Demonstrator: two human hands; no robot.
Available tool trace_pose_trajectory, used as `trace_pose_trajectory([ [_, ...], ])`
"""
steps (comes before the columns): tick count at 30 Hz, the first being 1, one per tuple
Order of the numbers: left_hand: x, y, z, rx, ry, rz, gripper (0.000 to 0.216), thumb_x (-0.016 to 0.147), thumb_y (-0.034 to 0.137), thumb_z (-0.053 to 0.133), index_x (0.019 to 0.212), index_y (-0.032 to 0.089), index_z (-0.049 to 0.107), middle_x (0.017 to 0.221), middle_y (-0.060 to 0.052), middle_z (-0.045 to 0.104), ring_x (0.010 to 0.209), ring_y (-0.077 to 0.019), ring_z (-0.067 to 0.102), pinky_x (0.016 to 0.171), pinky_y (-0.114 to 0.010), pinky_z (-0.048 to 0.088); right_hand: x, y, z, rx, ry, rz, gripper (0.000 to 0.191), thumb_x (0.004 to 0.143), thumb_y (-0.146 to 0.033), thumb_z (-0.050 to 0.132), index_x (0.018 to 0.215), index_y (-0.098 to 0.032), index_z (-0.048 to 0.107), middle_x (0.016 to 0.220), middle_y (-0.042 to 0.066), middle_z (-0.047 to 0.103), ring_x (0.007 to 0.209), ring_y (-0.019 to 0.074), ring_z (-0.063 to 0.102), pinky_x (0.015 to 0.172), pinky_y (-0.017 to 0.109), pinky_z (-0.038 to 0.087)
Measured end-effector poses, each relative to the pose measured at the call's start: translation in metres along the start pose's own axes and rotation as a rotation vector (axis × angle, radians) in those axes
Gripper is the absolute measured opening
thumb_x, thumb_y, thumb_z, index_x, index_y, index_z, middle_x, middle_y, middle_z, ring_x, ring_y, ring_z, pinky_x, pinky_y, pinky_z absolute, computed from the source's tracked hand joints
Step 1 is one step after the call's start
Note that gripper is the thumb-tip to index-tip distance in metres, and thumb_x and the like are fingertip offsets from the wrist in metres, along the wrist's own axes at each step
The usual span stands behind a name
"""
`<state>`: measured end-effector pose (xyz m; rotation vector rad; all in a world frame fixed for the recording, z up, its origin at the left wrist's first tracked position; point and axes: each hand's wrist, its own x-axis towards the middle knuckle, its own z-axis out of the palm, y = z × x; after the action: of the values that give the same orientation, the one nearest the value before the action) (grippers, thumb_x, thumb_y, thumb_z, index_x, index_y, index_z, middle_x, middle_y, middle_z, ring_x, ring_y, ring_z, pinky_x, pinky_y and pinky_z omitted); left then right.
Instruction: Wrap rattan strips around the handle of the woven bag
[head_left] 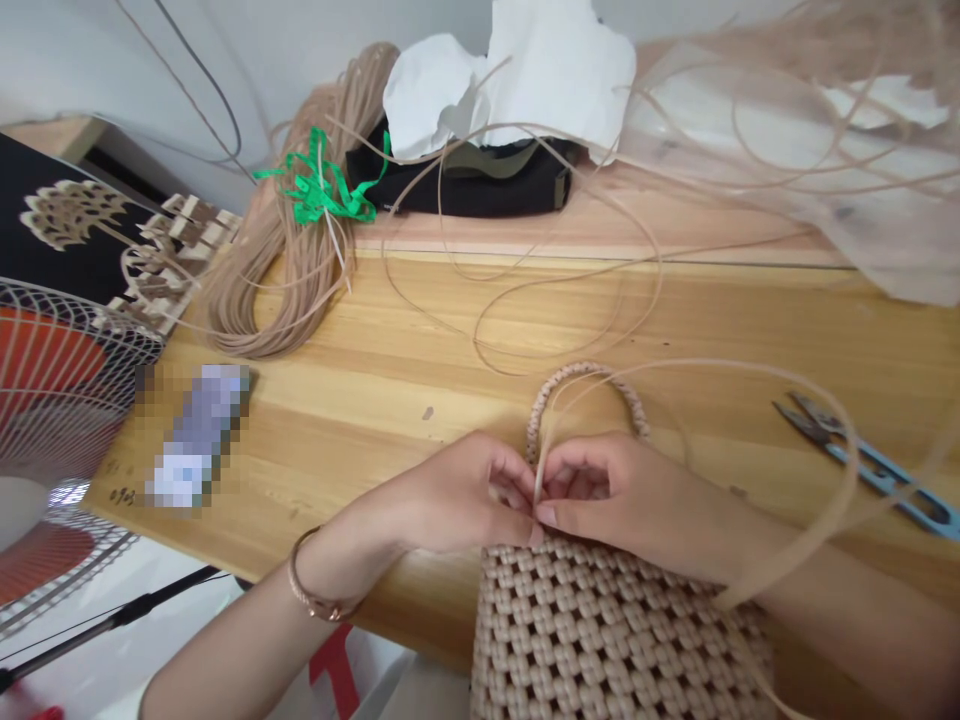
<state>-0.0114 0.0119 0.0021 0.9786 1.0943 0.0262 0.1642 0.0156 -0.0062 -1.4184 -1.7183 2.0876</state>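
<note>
Both hands meet at the top rim of the beige woven cane basket [600, 630], which sits at the near edge of the light wooden desk [375, 380] with its lower part cut off by the frame. The left hand [457, 495] and right hand [607, 495] each keep a narrow, pinching grip on the thin beige cane strand [539, 465], but the fingertips pretty much hide where it goes in. The braided arched handle [581, 372] stands just behind the hands. Blue-grey metal snips [870, 462] lie near the right edge. The pixelated block [196, 435] toward the left edge is unreadable.
</note>
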Motion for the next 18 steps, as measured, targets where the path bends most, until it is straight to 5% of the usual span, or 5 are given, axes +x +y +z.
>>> trace_pose_trajectory([
  [18,-0.0021,-0.0011,0.0000,-0.027,-0.008,-0.022,0.018,0.060,0.012,0.067,0.077,0.013,0.069,0.066,0.002,0.060,0.064,-0.0095,0.051,0.061,-0.021,0.039,-0.0019,0.0065,-0.0085,0.050,0.069,0.024,0.015,0.070,-0.029,0.058,0.076,-0.019,0.067,0.070,0.002,0.067,0.064,0.0142,0.059,0.056,0.024,0.045],
])
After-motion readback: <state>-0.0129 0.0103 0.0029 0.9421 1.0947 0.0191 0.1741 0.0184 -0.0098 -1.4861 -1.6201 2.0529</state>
